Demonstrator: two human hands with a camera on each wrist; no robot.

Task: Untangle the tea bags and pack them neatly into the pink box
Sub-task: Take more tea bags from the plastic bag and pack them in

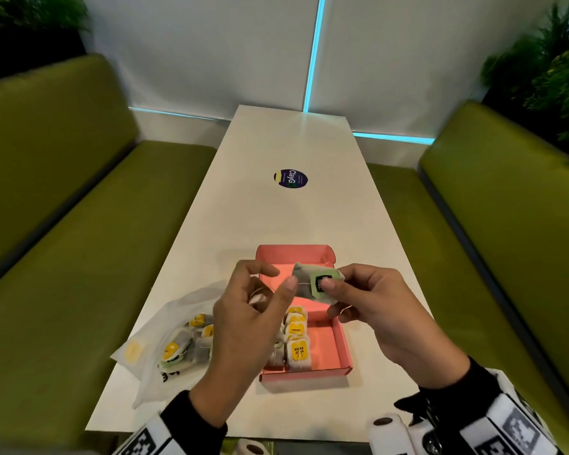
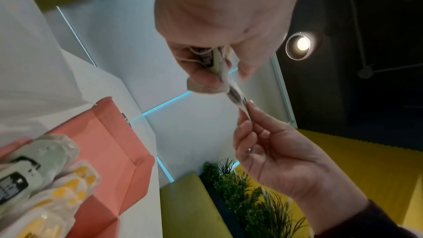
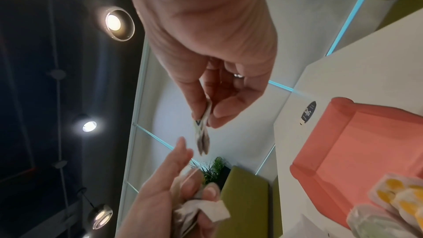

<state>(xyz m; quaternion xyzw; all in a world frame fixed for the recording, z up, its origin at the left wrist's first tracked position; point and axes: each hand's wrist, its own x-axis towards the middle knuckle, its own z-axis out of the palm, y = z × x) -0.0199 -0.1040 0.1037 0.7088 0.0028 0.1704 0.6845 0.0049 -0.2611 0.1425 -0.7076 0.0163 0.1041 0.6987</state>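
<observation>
Tea bags: one green-tagged tea bag (image 1: 316, 284) is pinched between my right hand's (image 1: 385, 310) thumb and fingers above the pink box (image 1: 337, 343); my left hand (image 1: 243, 323) curls around another. About four yellow-tagged bags (image 1: 297, 339) stand in the box, more in the plastic pouch (image 1: 165, 343).

The room is bright and the light is soft. Round ceiling lamps (image 3: 113, 23) glow with a fuzzy ring. Blue light strips (image 1: 314, 54) shine on the wall. The white tabletop (image 1: 293, 218) has a pale shine. Edges bend and look blurry. Close fingers (image 2: 201, 79) are out of focus.
</observation>
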